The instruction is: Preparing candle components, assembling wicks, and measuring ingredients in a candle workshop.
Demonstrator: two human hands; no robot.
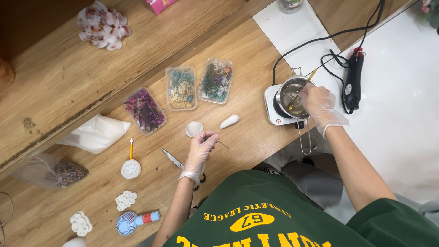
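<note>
My right hand [318, 104], in a thin clear glove, holds a yellow-handled stick [305, 83] whose tip dips into a small metal pot [292, 95] on a white electric hot plate [275, 108]. My gloved left hand [200, 151] pinches metal tweezers [222, 144] just above the wooden table, beside a small round white mould [194, 128] and an oblong white piece [229, 121]. Scissors [173, 158] lie just left of that hand.
Three clear trays of dried flowers [182, 88] sit further up the table. A white bag [97, 133], a bag of dried bits [58, 172], flower-shaped white pieces [125, 200], a blue-and-white hand fan [130, 222] and a yellow pencil [131, 148] lie left. A black heat gun [354, 78] with cord rests right.
</note>
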